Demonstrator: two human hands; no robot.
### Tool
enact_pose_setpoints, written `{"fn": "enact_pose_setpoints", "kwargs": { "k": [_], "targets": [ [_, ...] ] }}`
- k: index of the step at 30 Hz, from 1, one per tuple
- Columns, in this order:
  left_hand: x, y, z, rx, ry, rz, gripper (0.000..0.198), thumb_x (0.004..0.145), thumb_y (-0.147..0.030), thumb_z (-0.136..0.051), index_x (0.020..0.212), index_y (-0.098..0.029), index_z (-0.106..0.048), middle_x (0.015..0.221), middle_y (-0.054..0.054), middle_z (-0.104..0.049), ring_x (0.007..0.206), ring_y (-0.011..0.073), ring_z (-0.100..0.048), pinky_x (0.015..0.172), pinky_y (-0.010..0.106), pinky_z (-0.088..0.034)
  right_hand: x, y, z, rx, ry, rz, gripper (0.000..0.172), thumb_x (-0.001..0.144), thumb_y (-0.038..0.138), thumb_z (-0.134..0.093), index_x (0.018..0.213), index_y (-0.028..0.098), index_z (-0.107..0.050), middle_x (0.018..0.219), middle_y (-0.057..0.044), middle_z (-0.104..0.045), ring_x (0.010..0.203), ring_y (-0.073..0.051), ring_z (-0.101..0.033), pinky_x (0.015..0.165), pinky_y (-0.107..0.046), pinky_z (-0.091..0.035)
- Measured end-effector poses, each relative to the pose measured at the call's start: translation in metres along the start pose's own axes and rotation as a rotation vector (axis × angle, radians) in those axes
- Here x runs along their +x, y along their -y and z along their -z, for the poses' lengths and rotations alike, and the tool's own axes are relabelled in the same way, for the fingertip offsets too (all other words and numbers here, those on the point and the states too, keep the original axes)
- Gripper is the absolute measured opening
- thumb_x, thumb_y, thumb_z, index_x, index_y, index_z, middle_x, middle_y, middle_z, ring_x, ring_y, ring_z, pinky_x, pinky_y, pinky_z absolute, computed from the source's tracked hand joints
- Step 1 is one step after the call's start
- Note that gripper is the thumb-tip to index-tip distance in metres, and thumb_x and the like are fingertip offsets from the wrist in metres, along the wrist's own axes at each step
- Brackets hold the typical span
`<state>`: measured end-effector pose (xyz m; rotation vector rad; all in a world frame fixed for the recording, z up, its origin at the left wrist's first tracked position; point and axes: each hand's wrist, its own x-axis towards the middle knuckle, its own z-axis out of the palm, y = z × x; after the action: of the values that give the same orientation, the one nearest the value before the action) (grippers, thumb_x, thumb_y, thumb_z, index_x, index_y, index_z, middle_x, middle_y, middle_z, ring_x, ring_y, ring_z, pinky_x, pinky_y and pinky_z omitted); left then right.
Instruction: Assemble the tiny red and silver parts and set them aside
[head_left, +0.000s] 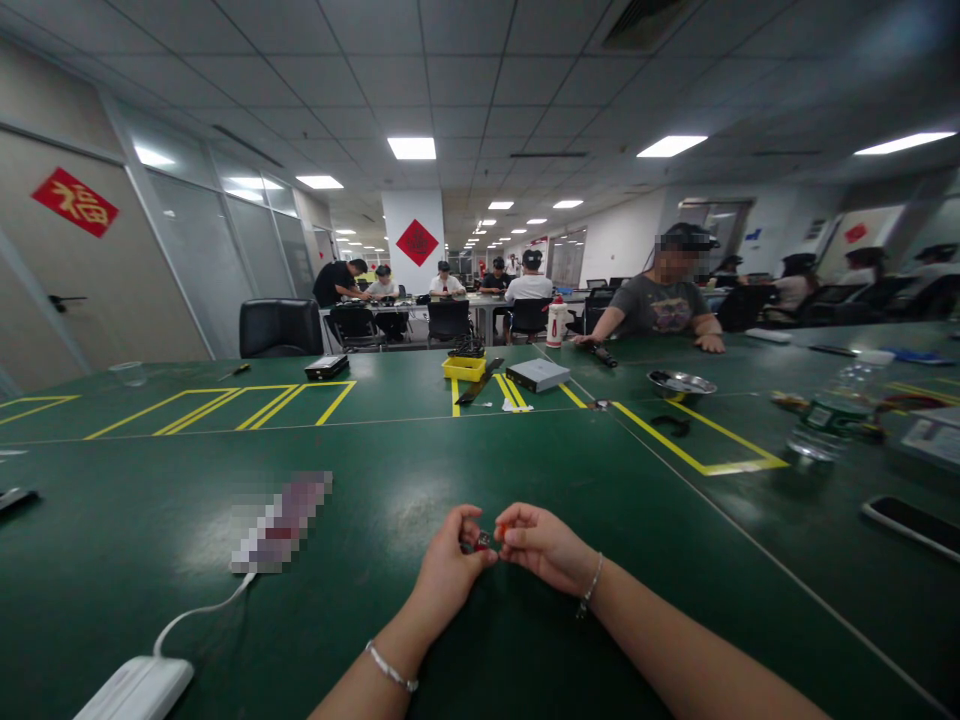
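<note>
Over the green table (337, 540), my left hand (454, 560) is closed around a small red and clear object (482, 541), held between thumb and fingers. My right hand (544, 545) faces it from the right, its thumb and fingers pinching a small orange piece (502, 531). The fingertips of both hands are very close together, and the fingers partly hide both small things. Each wrist wears a bracelet.
A blurred phone-like object (283, 525) is cabled to a white power bank (139, 690) at left. Ahead are a yellow tray (463, 370) and grey box (537, 375). A water bottle (832, 415), metal bowl (682, 384) and seated person (664, 300) are right.
</note>
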<state>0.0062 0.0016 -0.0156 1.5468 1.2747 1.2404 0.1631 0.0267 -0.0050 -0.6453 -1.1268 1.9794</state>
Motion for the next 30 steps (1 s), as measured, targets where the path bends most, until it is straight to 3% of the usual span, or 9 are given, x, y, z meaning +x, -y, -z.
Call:
{"fn": "enact_pose_setpoints", "kwargs": {
  "k": [6, 14, 19, 24, 30],
  "targets": [
    [-0.0006, -0.0041, 0.0012, -0.066, 0.002, 0.017, 0.035, 0.063, -0.013, -0.051, 0.096, -0.018, -0.042, 0.069, -0.002, -0.052, 0.065, 0.0105, -0.051, 0.065, 0.024, -0.038, 0.0018, -0.0038, 0.0024, -0.044, 0.002, -0.019, 0.018, 0.059, 0.016, -0.061, 0.076, 0.013, -0.055, 0.065, 0.0, -0.056, 0.057, -0.007, -0.052, 0.065, -0.026, -0.039],
    [0.0014, -0.0046, 0.0031, -0.149, 0.028, 0.054, 0.036, 0.072, -0.016, -0.038, 0.108, -0.016, -0.035, 0.074, 0.001, -0.058, 0.068, 0.011, -0.054, 0.073, 0.028, -0.038, -0.0012, -0.0001, 0.0008, -0.094, 0.073, -0.058, 0.021, 0.058, 0.017, -0.063, 0.078, 0.011, -0.058, 0.075, -0.004, -0.058, 0.064, -0.008, -0.052, 0.068, -0.026, -0.037],
    [0.0002, -0.0001, 0.0006, -0.095, 0.04, 0.041, 0.041, 0.065, -0.013, -0.048, 0.104, -0.017, -0.038, 0.072, 0.0, -0.056, 0.067, 0.0118, -0.053, 0.066, 0.026, -0.04, 0.0012, -0.0032, 0.0023, -0.04, 0.037, -0.026, 0.02, 0.061, 0.018, -0.062, 0.078, 0.012, -0.055, 0.068, -0.002, -0.057, 0.059, -0.007, -0.052, 0.064, -0.026, -0.038],
    [-0.0013, -0.0015, -0.0014, -0.016, 0.049, 0.026, 0.036, 0.056, -0.008, -0.056, 0.089, -0.018, -0.044, 0.067, -0.002, -0.053, 0.065, 0.0111, -0.05, 0.062, 0.023, -0.039, 0.0034, -0.0041, 0.0031, 0.006, 0.002, -0.001, 0.016, 0.069, 0.026, -0.054, 0.074, 0.012, -0.052, 0.061, 0.0, -0.054, 0.055, -0.007, -0.051, 0.062, -0.026, -0.038],
    [-0.0012, -0.0061, 0.0006, -0.008, 0.013, 0.044, 0.032, 0.055, -0.008, -0.057, 0.082, -0.018, -0.044, 0.066, -0.004, -0.048, 0.062, 0.0096, -0.048, 0.059, 0.021, -0.038, 0.0019, -0.0011, -0.0008, -0.014, -0.014, -0.017, 0.019, 0.059, 0.014, -0.062, 0.074, 0.013, -0.052, 0.07, -0.001, -0.056, 0.058, -0.007, -0.052, 0.063, -0.025, -0.039]
  ]
}}
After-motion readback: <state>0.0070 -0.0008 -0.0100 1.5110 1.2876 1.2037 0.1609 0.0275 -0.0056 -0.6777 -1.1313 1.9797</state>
